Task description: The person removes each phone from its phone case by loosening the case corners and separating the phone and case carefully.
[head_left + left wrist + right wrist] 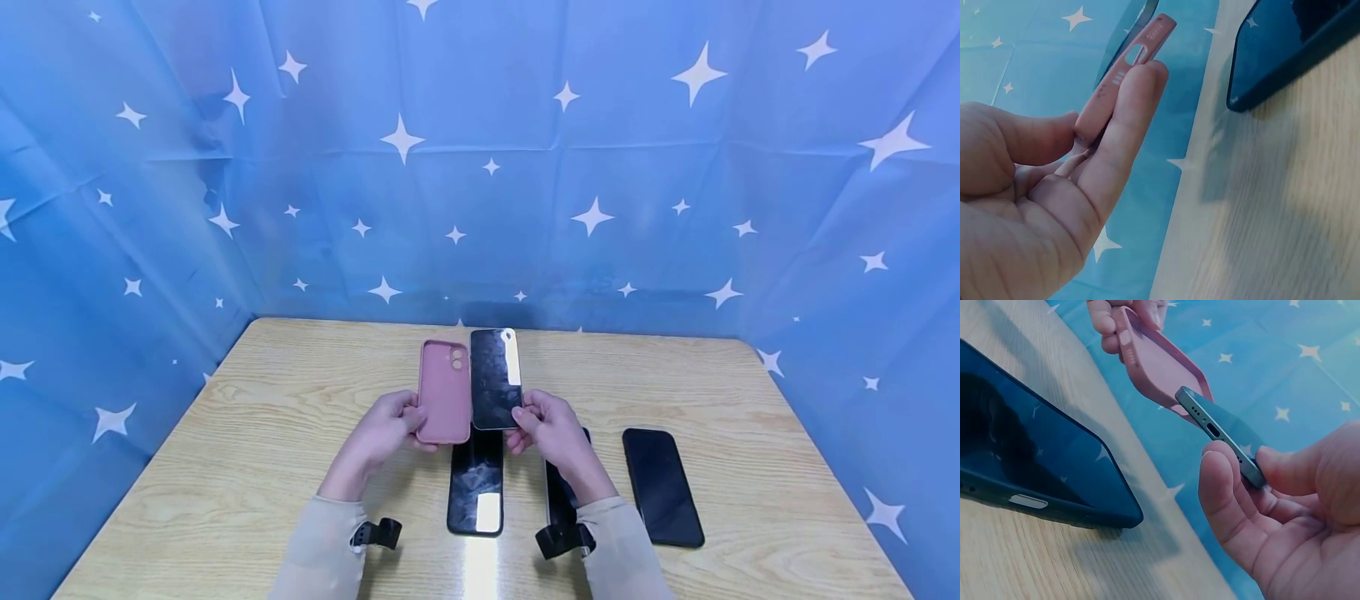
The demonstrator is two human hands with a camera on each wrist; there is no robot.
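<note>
My left hand (pixel 392 423) pinches a pink phone case (pixel 444 392) between thumb and fingers, its hollow inside facing me. In the left wrist view the case's bottom edge (pixel 1138 55) shows a port cutout. My right hand (pixel 550 423) pinches a bare phone (pixel 493 379) by its lower right corner, its dark glossy screen toward me. The phone's metal bottom edge (pixel 1213 430), with a charging port, shows in the right wrist view. Case and phone are side by side above the table; whether their edges touch I cannot tell.
Below the hands a dark phone (pixel 472 492) lies on the wooden table (pixel 225 483). Another dark phone (pixel 558 492) is partly hidden under my right forearm, and a third phone (pixel 663 487) lies further right. A blue star-patterned curtain (pixel 510 208) hangs behind the table.
</note>
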